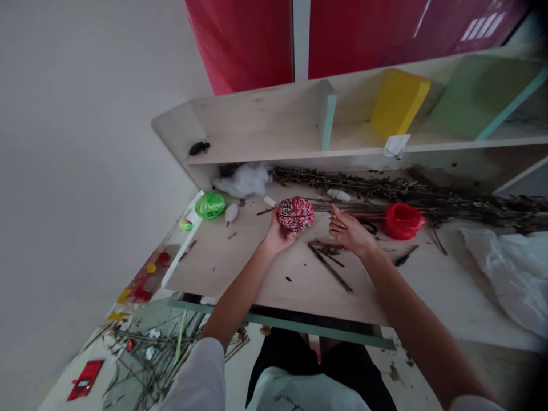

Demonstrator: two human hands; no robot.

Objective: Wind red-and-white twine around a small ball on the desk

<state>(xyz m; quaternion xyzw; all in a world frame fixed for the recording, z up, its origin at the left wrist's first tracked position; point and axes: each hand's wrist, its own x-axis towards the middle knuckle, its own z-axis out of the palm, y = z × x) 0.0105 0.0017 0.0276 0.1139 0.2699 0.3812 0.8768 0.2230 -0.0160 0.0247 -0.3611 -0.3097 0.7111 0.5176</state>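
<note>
The left hand (279, 237) holds a round ball of yarn (295, 214), red, white and dark green all mixed up. The ball sits in the fingers, over the middle of the desk (252, 282). The hand is curled around its lower left side.

The right hand (351, 233) is near the ball but does not touch it. One finger points out and the others are bent in. I cannot tell if they pinch anything. A red strand shows behind this hand, on the side of the fat red roll of string (402, 225). Black loops (370, 228) lie between that hand and the roll.

Some brown sticks (329, 267) lie on the desk just below the right hand. On the left is a shiny green ball (209, 205), with a small white wrapped bundle (232, 213) beside it. White fluff (245, 180) is behind them. A long heap of dry stems (363, 185) runs along the back, and another white wrapped bundle (338, 194) lies at its front. A crinkly plastic bag (509, 274) is far to the right.
</note>
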